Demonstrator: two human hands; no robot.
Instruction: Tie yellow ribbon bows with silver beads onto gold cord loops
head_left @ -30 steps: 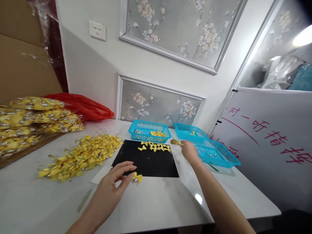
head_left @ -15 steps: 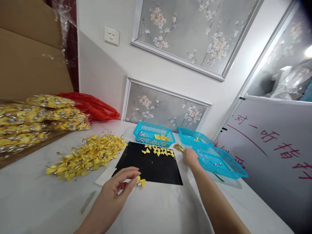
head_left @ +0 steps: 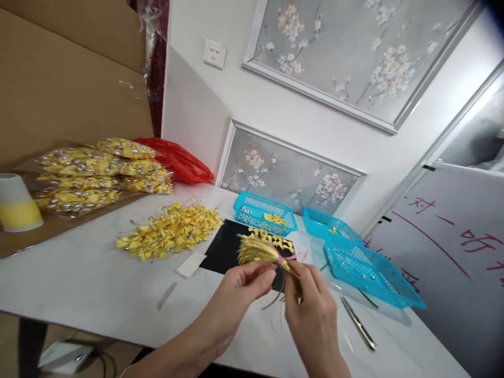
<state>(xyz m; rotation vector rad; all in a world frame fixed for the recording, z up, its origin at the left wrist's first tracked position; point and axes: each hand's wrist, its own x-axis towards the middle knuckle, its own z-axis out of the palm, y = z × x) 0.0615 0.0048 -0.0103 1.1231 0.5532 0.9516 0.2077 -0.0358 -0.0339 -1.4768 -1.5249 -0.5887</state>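
A bundle of thin gold ties [head_left: 260, 250], bound with a pink band, is gripped near its bound end by my right hand [head_left: 313, 302]. Its loose ends fan out to the left, over a black mat [head_left: 220, 245]. My left hand [head_left: 244, 289] is closed in a pinch right beneath the fanned ends; what lies between its fingertips is hidden. Small yellow bows [head_left: 281, 242] are laid along the mat's far edge, partly behind the bundle. Several loose gold strands hang down between my hands.
A heap of yellow bows with ties [head_left: 173, 231] lies left of the mat. Blue baskets [head_left: 265, 211] stand at the back and right. A pen-like metal tool [head_left: 359, 324] lies at right. Bagged bows [head_left: 86, 176] and a yellow-white cone [head_left: 19, 205] are at far left.
My right hand has come from beside the blue baskets to the middle, bringing the gold bundle. My left hand has moved right to meet it. The view has shifted left.
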